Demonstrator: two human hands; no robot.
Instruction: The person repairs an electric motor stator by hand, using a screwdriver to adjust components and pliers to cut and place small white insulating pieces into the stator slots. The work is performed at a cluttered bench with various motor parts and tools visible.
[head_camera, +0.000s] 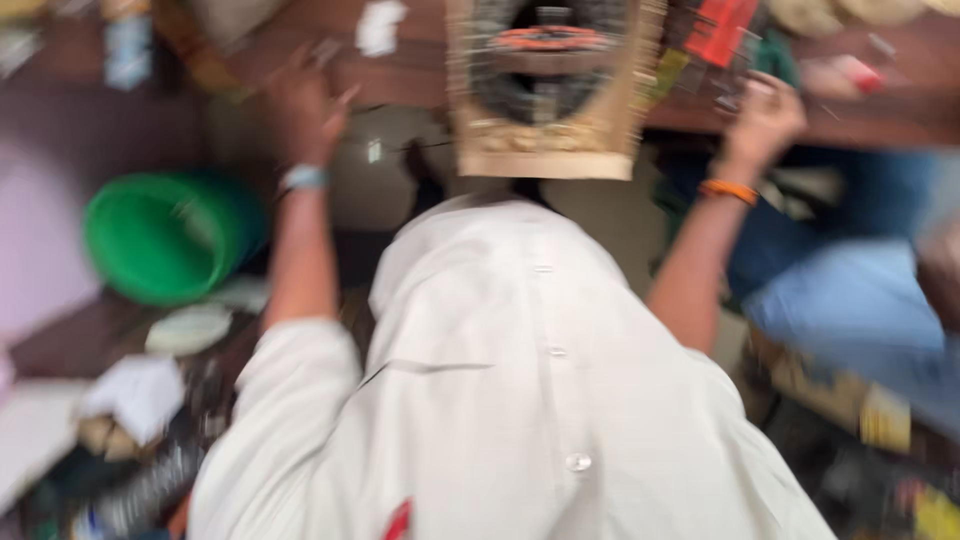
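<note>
Motion blur throughout. A dark reddish-brown wooden table (880, 120) spans the top edge. A pale floor (385, 170) lies beneath it. A green bucket (165, 235) stands left. Daylight is diffuse.

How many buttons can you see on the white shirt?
3. The buttons run down the front of the white shirt: a top one below the collar, a middle one, and the lowest. The picture is blurred, so others may be hidden.
</note>
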